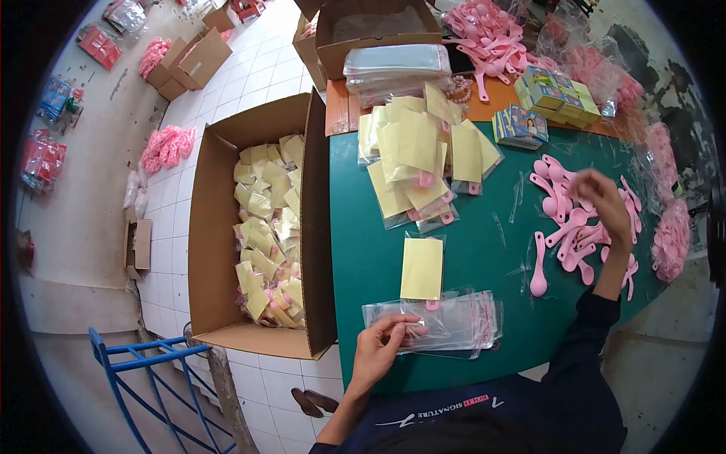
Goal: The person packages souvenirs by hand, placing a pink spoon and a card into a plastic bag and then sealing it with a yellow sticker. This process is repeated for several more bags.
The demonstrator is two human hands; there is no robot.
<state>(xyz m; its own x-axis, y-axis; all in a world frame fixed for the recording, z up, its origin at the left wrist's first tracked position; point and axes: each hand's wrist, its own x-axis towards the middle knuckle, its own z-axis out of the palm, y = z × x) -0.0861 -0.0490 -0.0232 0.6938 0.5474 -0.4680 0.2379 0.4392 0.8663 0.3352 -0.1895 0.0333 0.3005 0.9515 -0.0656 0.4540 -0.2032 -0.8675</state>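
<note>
My left hand (pixel 382 348) pinches the corner of a stack of clear plastic bags (pixel 446 321) lying on the green table (pixel 469 250) near its front edge. My right hand (pixel 601 200) reaches over a heap of pink plastic spoons (pixel 578 234) at the right, its fingers curled around the spoons. One packed bag with a yellow card (pixel 422 268) lies just above the clear bags. A pile of packed yellow bags (pixel 420 155) sits further back on the table.
A large open cardboard box (pixel 208 227) left of the table holds several packed yellow bags. Behind stand another carton (pixel 374 30), a stack of clear bags (pixel 397 68), colourful card packs (pixel 556 98) and more pink items. A blue metal frame (pixel 144 378) is at bottom left.
</note>
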